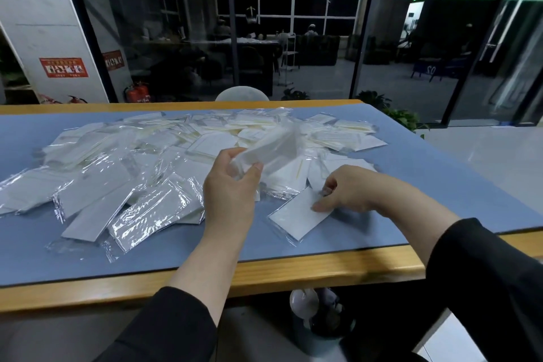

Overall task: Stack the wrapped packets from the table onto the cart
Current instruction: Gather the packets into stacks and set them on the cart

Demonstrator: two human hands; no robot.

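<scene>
1. Loose pile of packets [164, 150] — white, flat, in clear crinkled wrap, overlapping across the table's left and middle.
2. Raised packet [270, 147] — blurred, tilted above the pile's right side.
3. Single packet [299, 214] lies flat, near right, turned diagonally.

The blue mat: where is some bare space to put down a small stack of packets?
The blue mat is bare on its right side, beyond the right hand, and in a strip along the near wooden edge. The far left corner is also free. The middle and left are crowded with the pile of packets.
</scene>
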